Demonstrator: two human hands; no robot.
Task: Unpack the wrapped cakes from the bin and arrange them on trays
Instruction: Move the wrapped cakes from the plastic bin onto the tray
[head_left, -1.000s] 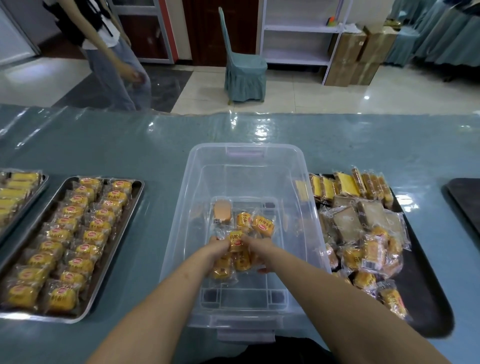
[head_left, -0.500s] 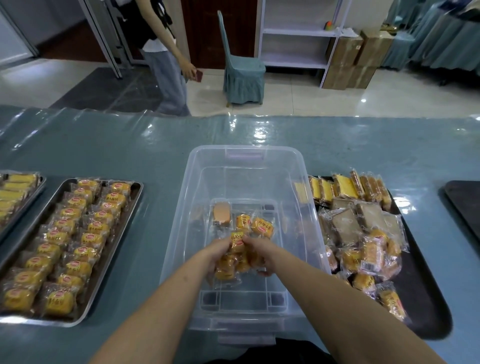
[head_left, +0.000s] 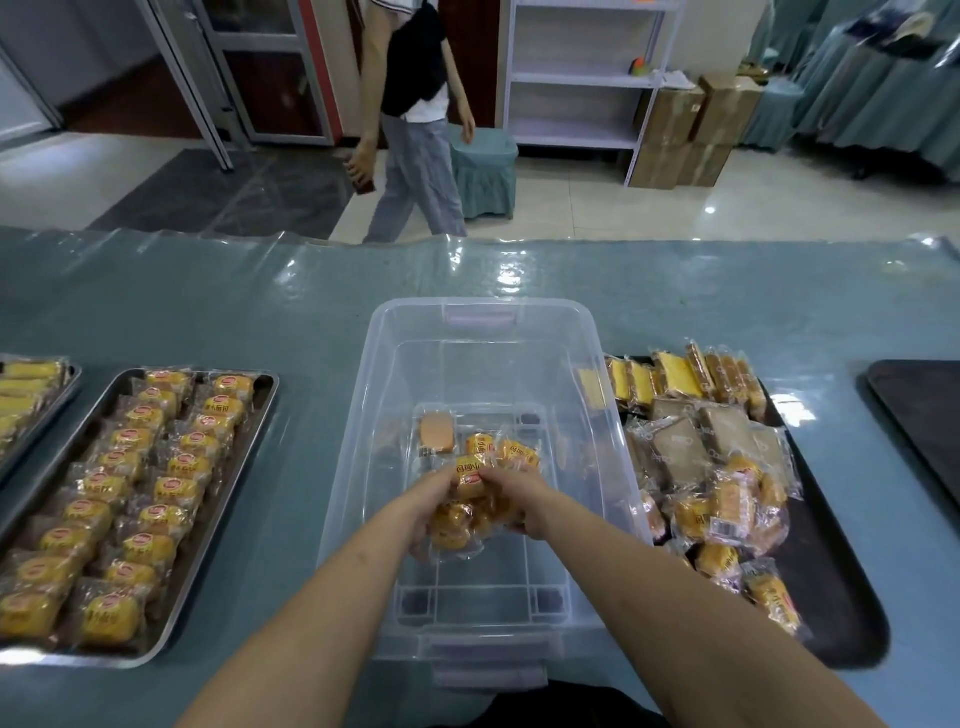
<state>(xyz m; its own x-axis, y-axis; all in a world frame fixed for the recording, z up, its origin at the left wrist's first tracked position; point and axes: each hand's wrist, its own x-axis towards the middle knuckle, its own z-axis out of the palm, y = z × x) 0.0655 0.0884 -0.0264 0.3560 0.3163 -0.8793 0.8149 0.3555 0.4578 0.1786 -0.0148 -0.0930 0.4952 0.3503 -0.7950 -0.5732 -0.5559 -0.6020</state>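
Note:
A clear plastic bin (head_left: 363, 415) stands in the middle of the table. Inside it, my left hand (head_left: 431, 499) and my right hand (head_left: 519, 493) together grip a bunch of wrapped yellow cakes (head_left: 462, 519), lifted a little off the bin floor. Two more yellow cakes (head_left: 511, 452) and one flat orange wrapped cake (head_left: 437, 434) lie behind my hands in the bin. A steel tray (head_left: 249, 447) on the left holds rows of the same yellow cakes. On the right, a black tray (head_left: 841, 613) carries a loose pile of mixed wrapped cakes.
A second steel tray (head_left: 67, 384) with long yellow cakes shows at the far left edge. Another black tray (head_left: 919, 415) sits at the far right. A person (head_left: 415, 130) walks past behind the table, near a covered chair (head_left: 483, 171) and shelves.
My hands have drawn the bunch of cakes closer together and slightly up. The person behind the table has walked from the left towards the middle.

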